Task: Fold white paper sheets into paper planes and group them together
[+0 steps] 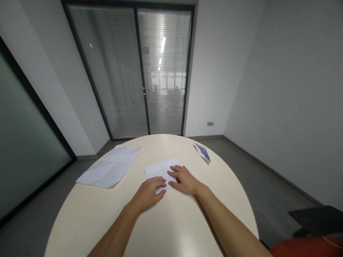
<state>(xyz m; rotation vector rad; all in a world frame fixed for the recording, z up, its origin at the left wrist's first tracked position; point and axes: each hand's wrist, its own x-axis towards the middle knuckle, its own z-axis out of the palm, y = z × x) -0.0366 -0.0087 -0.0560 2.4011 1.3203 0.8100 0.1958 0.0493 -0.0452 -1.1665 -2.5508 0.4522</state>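
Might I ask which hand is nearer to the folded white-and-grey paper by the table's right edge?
Right. The right hand lies left of the folded paper, apart from it; the left hand is farther left.

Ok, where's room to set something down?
The round cream table is bare between the forearms, left of the left hand nearer than the large creased white sheet, and right of the right hand nearer than the folded white paper. The middle is crowded: both hands lie on a smaller white paper.
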